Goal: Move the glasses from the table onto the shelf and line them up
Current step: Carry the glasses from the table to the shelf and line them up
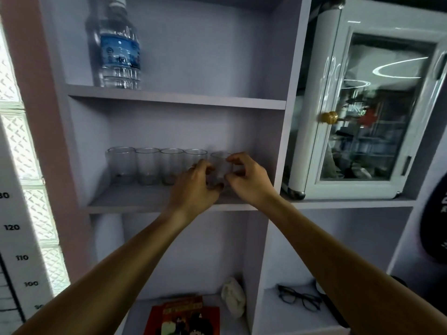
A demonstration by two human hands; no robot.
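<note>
Two bare forearms are stretched up from the bottom edge toward a pale lilac shelf (150, 201). Between the left hand (193, 187) and right hand (246, 182) a clear glass (220, 165) is cupped at the right end of a row; whether the curled fingers grip it or only touch it cannot be told, as the hands are blurred. Four more glasses (147, 165) are lined up upright to its left, close together. A water bottle (118, 44) is seen one level higher, spectacles (298, 298) and a red book (186, 315), cut off, lower down. A small glass-door cabinet (362, 105) stands at right.
</note>
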